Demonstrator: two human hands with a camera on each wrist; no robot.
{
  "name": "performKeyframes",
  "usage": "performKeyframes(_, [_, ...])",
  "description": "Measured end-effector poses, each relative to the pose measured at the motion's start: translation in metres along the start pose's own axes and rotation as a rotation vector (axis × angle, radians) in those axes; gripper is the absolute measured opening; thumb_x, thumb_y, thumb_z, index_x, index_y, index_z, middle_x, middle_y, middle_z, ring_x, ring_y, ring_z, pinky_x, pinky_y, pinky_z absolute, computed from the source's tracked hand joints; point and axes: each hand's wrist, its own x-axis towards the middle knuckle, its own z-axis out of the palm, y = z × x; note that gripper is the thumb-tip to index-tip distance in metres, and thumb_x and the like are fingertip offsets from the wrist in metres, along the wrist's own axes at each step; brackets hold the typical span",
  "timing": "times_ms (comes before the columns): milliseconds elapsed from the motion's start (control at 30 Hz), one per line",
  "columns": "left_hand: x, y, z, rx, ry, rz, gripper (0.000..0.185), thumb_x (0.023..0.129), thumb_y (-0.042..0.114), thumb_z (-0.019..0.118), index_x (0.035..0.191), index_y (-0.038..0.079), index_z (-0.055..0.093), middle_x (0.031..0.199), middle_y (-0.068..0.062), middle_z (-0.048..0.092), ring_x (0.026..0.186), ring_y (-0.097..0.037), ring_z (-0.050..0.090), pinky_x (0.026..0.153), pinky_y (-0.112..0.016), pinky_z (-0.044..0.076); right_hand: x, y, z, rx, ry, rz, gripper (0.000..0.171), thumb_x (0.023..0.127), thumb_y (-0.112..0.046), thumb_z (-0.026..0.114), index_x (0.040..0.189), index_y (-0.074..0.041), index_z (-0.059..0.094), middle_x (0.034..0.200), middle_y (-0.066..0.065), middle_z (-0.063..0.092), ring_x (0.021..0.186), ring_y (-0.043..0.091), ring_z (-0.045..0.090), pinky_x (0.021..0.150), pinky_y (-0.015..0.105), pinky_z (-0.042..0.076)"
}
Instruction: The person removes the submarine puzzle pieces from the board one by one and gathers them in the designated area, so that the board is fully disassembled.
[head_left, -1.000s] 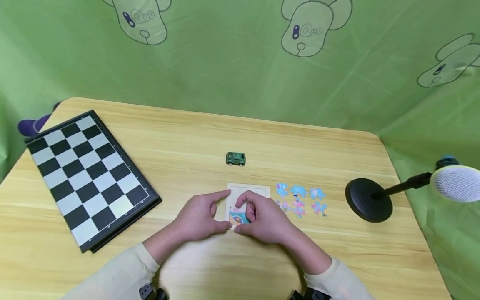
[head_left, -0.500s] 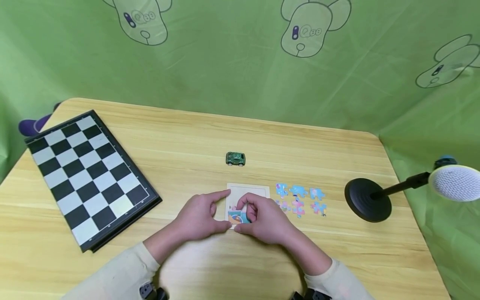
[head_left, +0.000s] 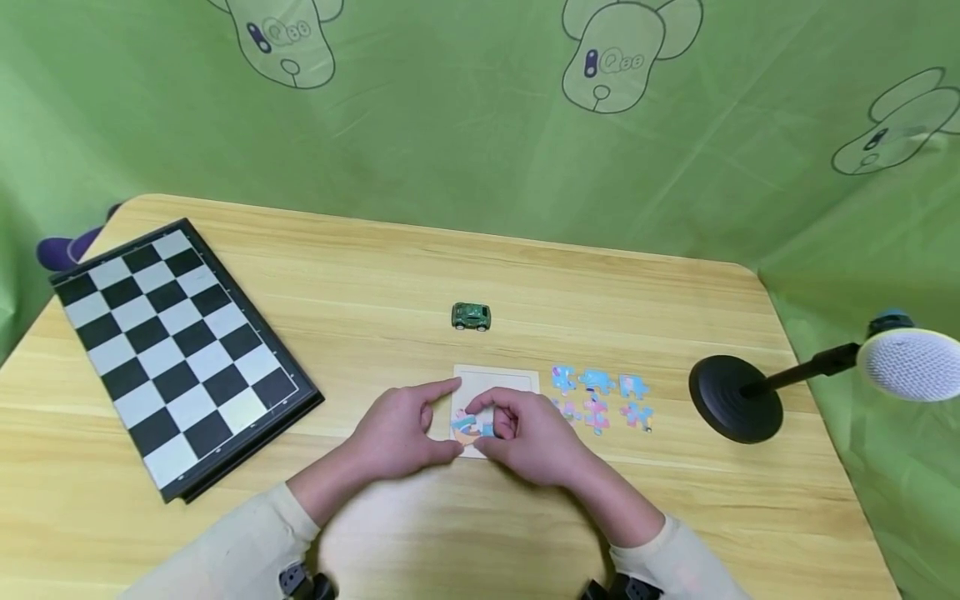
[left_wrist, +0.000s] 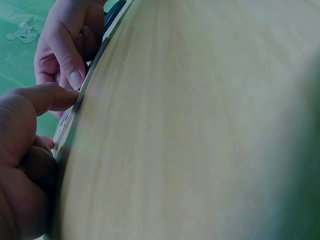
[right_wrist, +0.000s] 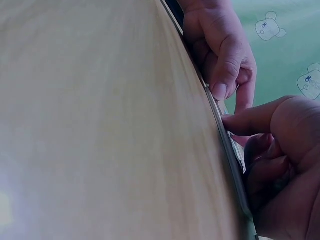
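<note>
A small pale puzzle tray (head_left: 498, 370) lies flat on the table between both hands. My left hand (head_left: 396, 433) holds its left side, the index finger by the upper corner and the thumb by the lower one. Over the tray's lower left part, my right hand (head_left: 534, 437) pinches a blue-and-orange puzzle piece (head_left: 465, 423) between thumb and index finger, its other fingers curled in. Part of the tray is hidden under that hand. In the right wrist view, the left thumb (right_wrist: 227, 75) and the right index finger (right_wrist: 255, 119) come close together at the tray's edge.
Several loose puzzle pieces (head_left: 596, 382) lie in two rows right of the tray. Behind it stands a green toy car (head_left: 471, 317). A chessboard (head_left: 180, 350) is at the left; a lamp-like stand with a black base (head_left: 731, 408) is at the right. Green cloth (head_left: 450, 125) hangs behind.
The blue-and-orange piece has tilted and turned at the tray's lower left, and my right thumb and index finger have shifted slightly with it. My left hand has stayed in place.
</note>
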Motion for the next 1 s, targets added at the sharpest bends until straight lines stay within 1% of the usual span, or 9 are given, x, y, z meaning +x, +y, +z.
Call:
performKeyframes(233, [0.0,0.0,0.0,0.005,0.001,0.001,0.08,0.074,0.03,0.087,0.144,0.008,0.054,0.051,0.01,0.036,0.044,-0.003,0.03,0.044,-0.025,0.029,-0.001,0.0,0.004,-0.042,0.084,-0.015,0.026,0.085,-0.014,0.081,0.109,-0.016,0.071,0.055,-0.011,0.038,0.05,0.003,0.033,0.058,0.027,0.042])
performKeyframes(300, [0.0,0.0,0.0,0.004,0.001,-0.001,0.08,0.074,0.03,0.087,0.144,0.009,0.054,0.051,0.01,0.036,0.044,-0.003,0.03,0.044,-0.026,0.029,-0.001,0.0,0.004,-0.052,0.111,-0.021,0.025,0.085,-0.015,0.081,0.108,-0.015,0.071,0.055,-0.011,0.036,0.05,0.003,0.032,0.058,0.027,0.041])
performKeyframes(433, [0.0,0.0,0.0,0.003,-0.001,-0.001,0.08,0.074,0.03,0.087,0.144,0.009,0.054,0.051,0.01,0.037,0.044,-0.003,0.03,0.044,-0.026,0.03,-0.003,-0.001,0.004,-0.045,0.145,-0.024,0.025,0.084,-0.015,0.081,0.107,-0.013,0.072,0.055,-0.011,0.035,0.051,0.002,0.031,0.06,0.028,0.043])
performKeyframes(533, [0.0,0.0,0.0,0.002,-0.005,-0.001,0.081,0.074,0.03,0.087,0.145,0.009,0.054,0.052,0.01,0.037,0.044,-0.003,0.03,0.044,-0.026,0.03,-0.005,-0.002,0.003,-0.031,0.152,-0.016,0.024,0.084,-0.015,0.082,0.106,-0.014,0.072,0.057,-0.011,0.035,0.052,0.003,0.032,0.062,0.028,0.044])
performKeyframes(700, [0.0,0.0,0.0,-0.003,-0.008,-0.008,0.081,0.074,0.03,0.087,0.145,0.008,0.053,0.052,0.01,0.037,0.044,-0.003,0.03,0.045,-0.026,0.03,-0.009,-0.002,0.001,0.0,0.167,-0.003,0.025,0.082,-0.015,0.083,0.105,-0.016,0.072,0.058,-0.01,0.037,0.054,0.004,0.034,0.063,0.028,0.043])
performKeyframes(1000, [0.001,-0.001,0.001,-0.003,-0.002,-0.007,0.08,0.074,0.03,0.087,0.144,0.008,0.054,0.05,0.01,0.037,0.043,-0.003,0.03,0.043,-0.026,0.029,-0.023,0.005,-0.007,0.072,0.194,0.021,0.024,0.083,-0.014,0.083,0.105,-0.017,0.073,0.059,-0.01,0.036,0.055,0.006,0.034,0.067,0.028,0.043])
